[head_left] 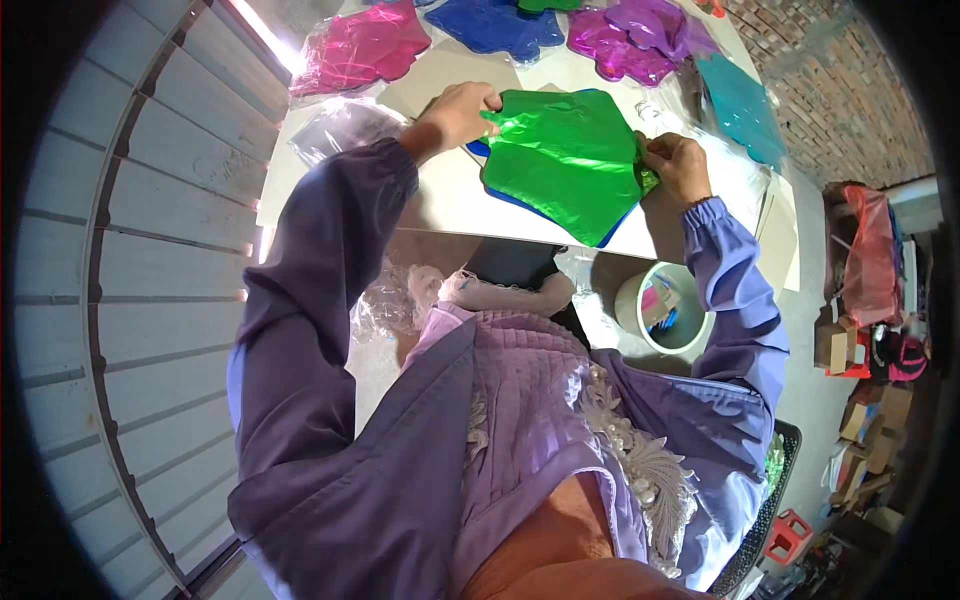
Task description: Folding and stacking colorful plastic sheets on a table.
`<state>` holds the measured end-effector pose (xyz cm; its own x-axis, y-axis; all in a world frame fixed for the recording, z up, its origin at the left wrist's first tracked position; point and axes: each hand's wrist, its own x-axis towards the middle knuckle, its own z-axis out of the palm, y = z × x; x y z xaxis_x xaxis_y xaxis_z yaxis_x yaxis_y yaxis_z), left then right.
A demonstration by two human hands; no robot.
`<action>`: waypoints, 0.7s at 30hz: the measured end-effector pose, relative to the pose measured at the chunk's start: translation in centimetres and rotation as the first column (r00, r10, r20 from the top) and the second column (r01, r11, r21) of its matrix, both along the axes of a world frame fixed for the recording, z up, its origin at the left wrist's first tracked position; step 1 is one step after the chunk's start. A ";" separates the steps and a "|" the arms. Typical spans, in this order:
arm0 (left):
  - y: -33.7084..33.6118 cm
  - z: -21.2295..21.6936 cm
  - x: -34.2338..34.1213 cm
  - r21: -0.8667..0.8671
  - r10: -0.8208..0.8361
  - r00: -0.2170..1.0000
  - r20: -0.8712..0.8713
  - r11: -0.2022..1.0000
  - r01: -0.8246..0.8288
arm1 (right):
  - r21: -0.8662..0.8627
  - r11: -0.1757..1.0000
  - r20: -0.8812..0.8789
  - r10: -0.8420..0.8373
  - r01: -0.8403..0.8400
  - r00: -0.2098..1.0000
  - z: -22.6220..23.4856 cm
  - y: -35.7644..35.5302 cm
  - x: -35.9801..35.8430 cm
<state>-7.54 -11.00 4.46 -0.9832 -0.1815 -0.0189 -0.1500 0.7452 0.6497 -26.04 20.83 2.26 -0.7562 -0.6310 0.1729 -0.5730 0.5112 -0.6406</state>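
Observation:
A flat, shiny green foil piece (565, 150) with pointed, wavy edges lies spread over the white table (440, 205) in front of me. Blue foil (478, 148) peeks out from beneath it along its left and lower edges. My left hand (462, 114) pinches the green foil at its upper left corner, with thumb and forefinger closed on the edge. At the right edge, my right hand (680, 166) has its fingers closed on the foil, where a crumpled yellowish-green bit (648, 181) shows below the fingertips.
Clear-wrapped foil shapes lie along the table's far side: pink (365, 50), blue (500, 28) and purple (630, 42). A teal pack (740, 108) is at the right, a clear plastic bag (345, 130) at the left. A pale bucket (632, 318) stands below the table's front edge.

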 end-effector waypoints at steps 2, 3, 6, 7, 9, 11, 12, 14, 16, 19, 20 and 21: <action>0.0 -1.1 0.5 -0.069 0.031 0.998 -0.053 0.997 -0.034 | 0.041 0.999 -0.070 -0.008 0.011 0.998 0.4 -0.6 0.4; -0.2 -1.5 0.6 -0.102 0.043 0.996 -0.079 0.994 -0.051 | 0.055 0.998 -0.093 -0.009 0.014 0.996 0.5 -0.8 0.5; 0.1 -1.1 0.9 -0.099 0.046 0.997 -0.061 0.994 -0.052 | 0.087 0.995 -0.141 -0.028 0.040 0.990 0.9 -1.0 0.6; 0.3 -1.0 1.0 -0.097 0.050 0.997 -0.050 0.994 -0.055 | 0.107 0.993 -0.151 -0.030 0.047 0.988 1.0 -1.1 0.7; 0.7 -0.3 1.3 -0.094 0.060 0.998 -0.012 0.994 -0.061 | 0.143 0.988 -0.171 -0.030 0.055 0.985 1.3 -1.4 0.9; 1.2 0.9 1.8 -0.089 0.092 0.993 0.068 0.992 -0.086 | 0.130 0.990 -0.183 -0.033 0.058 0.982 1.3 -1.4 0.7; 1.3 1.2 1.9 -0.090 0.088 0.994 0.067 0.993 -0.082 | 0.118 0.991 -0.194 -0.033 0.057 0.980 1.2 -1.4 0.7; 1.5 1.5 1.8 -0.152 0.099 0.993 0.070 0.984 -0.088 | 0.106 0.992 -0.206 -0.039 0.062 0.978 0.9 -1.2 0.5; 2.2 2.1 1.6 -0.185 0.088 0.994 0.067 0.980 -0.075 | 0.109 0.992 -0.203 -0.037 0.060 0.978 0.5 -0.9 0.3; 4.7 2.7 0.6 -0.402 -0.065 0.981 -0.184 0.916 -0.015 | 0.117 0.990 -0.242 -0.050 0.080 0.969 0.2 -0.8 0.1; 5.8 2.7 -0.5 -0.400 -0.093 0.977 -0.193 0.917 0.008 | 0.127 0.989 -0.277 -0.038 0.076 0.960 0.1 -0.9 0.1; 7.3 2.3 -1.8 -0.407 -0.162 0.963 -0.216 0.911 0.061 | 0.127 0.986 -0.285 -0.068 0.108 0.956 -0.3 -0.9 0.0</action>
